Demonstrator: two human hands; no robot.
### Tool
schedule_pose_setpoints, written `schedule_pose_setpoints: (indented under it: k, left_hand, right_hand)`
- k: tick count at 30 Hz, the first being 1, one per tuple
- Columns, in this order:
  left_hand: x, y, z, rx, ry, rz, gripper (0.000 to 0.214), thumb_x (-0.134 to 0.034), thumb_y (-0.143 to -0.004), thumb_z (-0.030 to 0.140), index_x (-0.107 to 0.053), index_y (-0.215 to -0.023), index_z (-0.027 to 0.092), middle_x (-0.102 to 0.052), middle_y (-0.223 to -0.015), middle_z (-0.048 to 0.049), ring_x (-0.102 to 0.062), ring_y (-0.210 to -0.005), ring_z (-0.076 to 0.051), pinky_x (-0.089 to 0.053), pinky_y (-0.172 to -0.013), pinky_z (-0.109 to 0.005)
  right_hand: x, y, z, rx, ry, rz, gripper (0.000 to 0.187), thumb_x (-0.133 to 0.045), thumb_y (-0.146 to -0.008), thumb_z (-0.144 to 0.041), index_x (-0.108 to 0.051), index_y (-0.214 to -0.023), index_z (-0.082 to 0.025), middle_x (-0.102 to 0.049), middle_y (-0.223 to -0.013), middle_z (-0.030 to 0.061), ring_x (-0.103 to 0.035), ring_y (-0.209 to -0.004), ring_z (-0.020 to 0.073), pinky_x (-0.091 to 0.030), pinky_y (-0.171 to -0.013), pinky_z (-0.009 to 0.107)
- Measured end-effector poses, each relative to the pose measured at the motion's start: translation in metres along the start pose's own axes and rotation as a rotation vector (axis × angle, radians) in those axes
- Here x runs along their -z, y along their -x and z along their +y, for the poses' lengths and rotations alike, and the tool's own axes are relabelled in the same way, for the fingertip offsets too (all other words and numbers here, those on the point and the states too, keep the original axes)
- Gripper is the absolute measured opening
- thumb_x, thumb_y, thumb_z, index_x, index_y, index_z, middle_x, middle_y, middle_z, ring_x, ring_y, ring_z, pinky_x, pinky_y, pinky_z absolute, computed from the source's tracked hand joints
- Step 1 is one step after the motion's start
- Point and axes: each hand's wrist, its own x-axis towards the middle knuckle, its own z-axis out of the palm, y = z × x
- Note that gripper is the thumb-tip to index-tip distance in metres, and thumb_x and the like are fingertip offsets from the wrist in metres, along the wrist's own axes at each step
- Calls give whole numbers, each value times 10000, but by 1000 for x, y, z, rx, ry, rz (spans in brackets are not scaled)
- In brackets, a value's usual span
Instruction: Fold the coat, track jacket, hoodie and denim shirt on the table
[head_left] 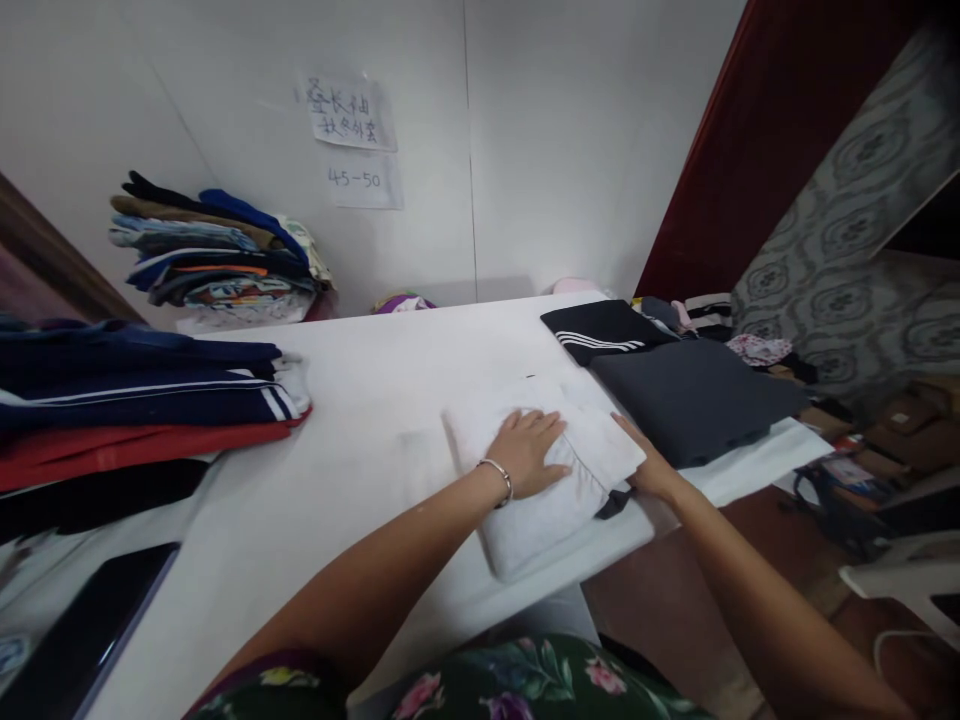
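A folded white garment (559, 510) lies on the white table (360, 400) in front of me. My left hand (529, 450), with a thin bracelet at the wrist, rests flat on top of it, fingers stretched out. My right hand (646, 465) is at the garment's right edge, its fingers partly tucked under the fold, so their grip is hidden. A small dark piece of cloth (613, 502) sticks out beneath the white garment near my right wrist.
A folded dark grey garment (694, 395) and a black one with white stripes (600, 330) lie to the right. Navy, red and black clothes (142, 410) are stacked at left. Another pile (217, 255) sits by the wall. A dark tablet-like slab (82, 630) lies near left.
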Motion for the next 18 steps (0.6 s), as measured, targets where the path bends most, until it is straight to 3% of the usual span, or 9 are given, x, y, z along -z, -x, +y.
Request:
schedule_pose_setpoints:
  k: [3, 5, 8, 11, 13, 16, 18]
  left_hand:
    - [-2, 1, 1, -10, -32, 14, 674, -493, -855, 571, -389, -1433, 242, -369, -1531, -48, -307, -1396, -292, -163, -1160, -546]
    - [-4, 1, 2, -19, -59, 22, 655, -492, -857, 564, -409, -1422, 245, -390, -1520, -50, -316, -1390, -299, -169, -1156, -556]
    - [-6, 0, 5, -34, -94, 39, 634, -513, -848, 553, -444, -1399, 246, -420, -1500, -61, -330, -1379, -308, -179, -1148, -566]
    - [-6, 0, 7, -47, -110, 51, 652, -537, -836, 545, -452, -1393, 217, -429, -1491, -87, -326, -1377, -325, -183, -1141, -575]
    - [-5, 1, 8, -36, -119, 48, 655, -547, -831, 539, -468, -1383, 194, -438, -1481, -108, -317, -1379, -338, -195, -1136, -570]
    - [-4, 0, 9, -15, -122, 39, 663, -551, -825, 544, -479, -1376, 182, -437, -1478, -120, -296, -1387, -348, -201, -1134, -562]
    - [-5, -2, 9, -18, -109, 32, 673, -539, -830, 552, -455, -1393, 193, -430, -1485, -107, -299, -1387, -330, -195, -1139, -558]
  right_hand:
    - [19, -1, 9, -187, -81, 65, 559, -614, -790, -457, -581, -1283, -196, -544, -1378, 121, -471, -1300, 317, -330, -1133, 487]
    - [27, -7, -11, -220, -133, 136, 583, -544, -820, -490, -557, -1322, -193, -564, -1363, 105, -499, -1278, 307, -343, -1120, 499]
    - [28, -17, -73, -36, -146, 132, 575, -532, -849, -492, -525, -1363, -233, -524, -1410, 64, -473, -1307, 274, -329, -1133, 476]
    - [15, -33, -136, 269, -124, 0, 566, -529, -882, -481, -469, -1407, -277, -388, -1513, 24, -330, -1407, 252, -243, -1174, 473]
    - [-1, -49, -155, 411, -103, -113, 590, -529, -891, -497, -417, -1436, -301, -296, -1558, 12, -227, -1449, 250, -201, -1180, 495]
    - [-29, -82, -141, 434, -23, -297, 637, -545, -869, -562, -413, -1436, -302, -288, -1561, 26, -172, -1462, 274, -120, -1181, 549]
    - [-45, -104, -114, 295, 30, -399, 633, -515, -861, -616, -505, -1380, -254, -387, -1511, 66, -225, -1446, 293, -103, -1182, 559]
